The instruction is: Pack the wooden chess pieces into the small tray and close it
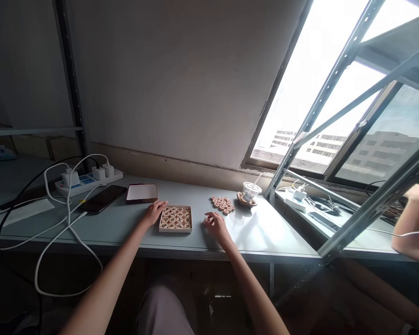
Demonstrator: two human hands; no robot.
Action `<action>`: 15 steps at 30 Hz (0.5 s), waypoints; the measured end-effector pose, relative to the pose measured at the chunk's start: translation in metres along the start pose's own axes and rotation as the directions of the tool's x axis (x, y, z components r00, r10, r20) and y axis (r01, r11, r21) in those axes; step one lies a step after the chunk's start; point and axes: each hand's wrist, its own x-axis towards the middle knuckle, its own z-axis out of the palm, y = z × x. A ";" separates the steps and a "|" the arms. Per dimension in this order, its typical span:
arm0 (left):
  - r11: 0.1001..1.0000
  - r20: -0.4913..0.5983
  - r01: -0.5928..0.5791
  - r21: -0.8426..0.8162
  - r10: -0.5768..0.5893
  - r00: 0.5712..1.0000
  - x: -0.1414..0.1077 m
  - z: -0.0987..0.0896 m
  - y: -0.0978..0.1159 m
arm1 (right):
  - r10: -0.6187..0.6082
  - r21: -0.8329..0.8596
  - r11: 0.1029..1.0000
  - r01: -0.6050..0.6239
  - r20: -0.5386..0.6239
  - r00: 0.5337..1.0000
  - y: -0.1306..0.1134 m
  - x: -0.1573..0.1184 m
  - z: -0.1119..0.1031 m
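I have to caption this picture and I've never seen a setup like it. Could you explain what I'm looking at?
There is no machine here: you see a person's own bare hands. The single picture comes from a camera worn on their head, looking forward and down.

On the pale table sits a shallow box with round, character-marked pieces in rows. Its far left corner is touched by the left hand. The right hand is to the box's right, fingers curled; something small seems to be at their tips, but I can't make it out.

Beyond that hand lie loose pieces and a lidded cup with a straw. To the left are an open tray or lid, a phone and a power strip.
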 end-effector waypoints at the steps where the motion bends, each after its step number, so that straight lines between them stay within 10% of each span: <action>1: 1.000 -0.003 0.011 -0.008 -0.011 1.000 0.000 -0.001 0.001 | -0.017 0.091 0.996 0.017 0.004 1.000 -0.009 0.006 0.004; 9: 0.999 -0.006 0.033 0.004 -0.033 0.999 0.001 -0.004 0.008 | -0.213 0.056 0.976 0.209 0.081 0.974 -0.105 0.054 0.063; 15: 1.000 0.029 0.000 0.000 0.000 1.000 0.000 -0.004 0.008 | -0.183 -0.025 0.983 0.183 0.028 0.983 -0.081 0.071 0.056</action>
